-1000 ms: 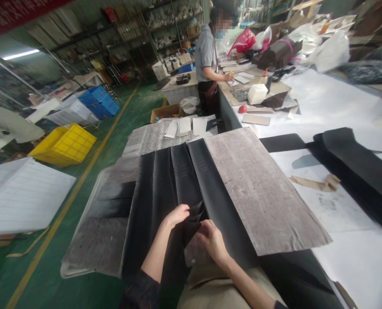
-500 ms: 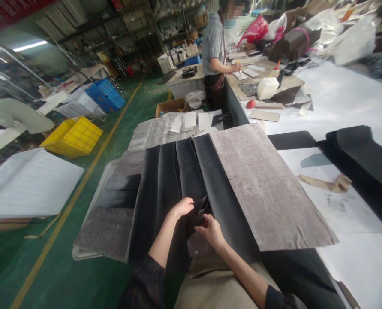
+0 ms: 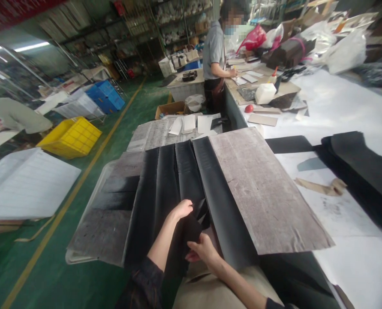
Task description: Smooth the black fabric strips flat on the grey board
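Several long black strips of sheet material [image 3: 168, 184], leather-like, lie side by side on a grey-brown board before me. My left hand [image 3: 181, 210] is closed on the upper part of one black strip [image 3: 192, 229], which is lifted and folded over near its near end. Lower down, at the same strip's near edge, my right hand [image 3: 205, 252] has its thumb and curled fingers around the material. Some of its fingertips are hidden. A separate black strip [image 3: 226, 201] lies flat just to the right of my hands.
The grey-brown board [image 3: 264, 193] extends right beside a white table [image 3: 348, 98], where a stack of black sheets [image 3: 358, 167] and a tan strip [image 3: 322, 186] lie. A co-worker [image 3: 215, 56] stands at the table's far end. A yellow crate [image 3: 70, 137] sits on the green floor.
My right hand has moved down and toward me along the strip, and the folded flap shows larger. My left hand stays nearly in place. The view has shifted slightly.
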`<control>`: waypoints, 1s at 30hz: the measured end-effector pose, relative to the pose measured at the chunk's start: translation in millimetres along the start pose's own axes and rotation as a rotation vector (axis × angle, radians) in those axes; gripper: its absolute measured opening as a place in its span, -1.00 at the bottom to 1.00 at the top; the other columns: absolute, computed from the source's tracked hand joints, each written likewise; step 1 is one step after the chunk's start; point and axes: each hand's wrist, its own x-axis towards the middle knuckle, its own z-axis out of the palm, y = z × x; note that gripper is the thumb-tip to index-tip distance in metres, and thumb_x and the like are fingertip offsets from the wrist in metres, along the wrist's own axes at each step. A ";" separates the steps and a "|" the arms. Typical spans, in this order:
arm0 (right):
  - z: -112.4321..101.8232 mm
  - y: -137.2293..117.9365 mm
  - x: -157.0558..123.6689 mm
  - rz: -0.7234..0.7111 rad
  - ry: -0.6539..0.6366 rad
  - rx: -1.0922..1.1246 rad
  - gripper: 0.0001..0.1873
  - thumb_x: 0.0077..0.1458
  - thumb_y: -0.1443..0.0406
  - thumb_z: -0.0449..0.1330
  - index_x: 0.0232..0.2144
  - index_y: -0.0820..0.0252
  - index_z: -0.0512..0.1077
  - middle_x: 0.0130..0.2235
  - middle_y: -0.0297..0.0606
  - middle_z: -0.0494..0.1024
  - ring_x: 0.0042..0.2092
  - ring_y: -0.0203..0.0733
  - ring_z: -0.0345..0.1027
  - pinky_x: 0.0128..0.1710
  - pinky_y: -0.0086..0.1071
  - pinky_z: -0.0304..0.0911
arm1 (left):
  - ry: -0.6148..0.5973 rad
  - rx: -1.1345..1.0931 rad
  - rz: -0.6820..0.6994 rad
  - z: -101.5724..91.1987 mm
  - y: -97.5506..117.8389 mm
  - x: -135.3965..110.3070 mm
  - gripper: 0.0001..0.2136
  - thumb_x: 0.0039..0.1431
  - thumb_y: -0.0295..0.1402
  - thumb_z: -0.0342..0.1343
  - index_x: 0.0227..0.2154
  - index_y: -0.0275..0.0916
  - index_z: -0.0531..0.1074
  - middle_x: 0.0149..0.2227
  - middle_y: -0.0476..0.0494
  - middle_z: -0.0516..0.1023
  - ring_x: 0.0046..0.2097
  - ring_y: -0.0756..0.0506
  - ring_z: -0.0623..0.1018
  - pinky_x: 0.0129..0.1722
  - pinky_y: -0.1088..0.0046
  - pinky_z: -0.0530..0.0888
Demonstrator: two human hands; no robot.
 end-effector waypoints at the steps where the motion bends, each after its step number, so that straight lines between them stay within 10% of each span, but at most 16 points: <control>1: 3.9 -0.9 -3.9 0.027 -0.006 -0.037 -0.84 0.15 0.26 0.14 -0.26 0.18 0.24 -0.48 -0.36 0.51 -0.48 -0.25 0.51 -0.47 -0.43 0.42 | -0.001 0.001 0.001 0.1 -0.2 0.1 -0.77 0.34 -0.26 0.13 -0.38 -0.31 0.43 -0.41 0.01 0.45 -0.36 -0.03 0.49 -0.28 0.36 0.50; 10: -16.8 -10.2 -44.5 -0.062 0.099 -0.796 -0.80 -0.06 0.41 0.30 -0.60 0.15 0.36 -0.34 -0.14 0.65 -0.12 0.07 0.57 -0.11 -0.26 0.36 | -0.005 -0.005 0.005 2.4 -0.2 -1.6 -0.79 0.35 -0.26 0.12 -0.35 -0.31 0.43 -0.40 0.00 0.46 -0.35 -0.03 0.50 -0.26 0.34 0.51; 15: -57.2 -29.4 -48.3 -0.215 0.327 -1.058 -0.78 0.22 0.42 0.02 -0.29 0.17 0.48 -0.24 -0.05 0.64 -0.14 0.04 0.55 -0.19 -0.28 0.24 | 0.014 -0.014 0.037 3.9 3.3 -5.3 -0.79 0.35 -0.27 0.12 -0.35 -0.31 0.44 -0.38 -0.02 0.48 -0.30 -0.06 0.52 -0.19 0.29 0.51; 30: -101.1 -30.2 -16.4 -0.312 0.310 -0.750 -0.61 0.40 0.15 -0.21 -0.39 0.11 0.26 -0.42 -0.33 0.57 -0.51 -0.31 0.50 -0.53 -0.51 0.22 | 0.090 -0.030 0.173 36.5 39.2 -45.0 -0.54 0.40 -0.03 -0.11 -0.41 -0.27 0.45 -0.46 -0.08 0.51 -0.35 -0.10 0.53 -0.29 0.37 0.39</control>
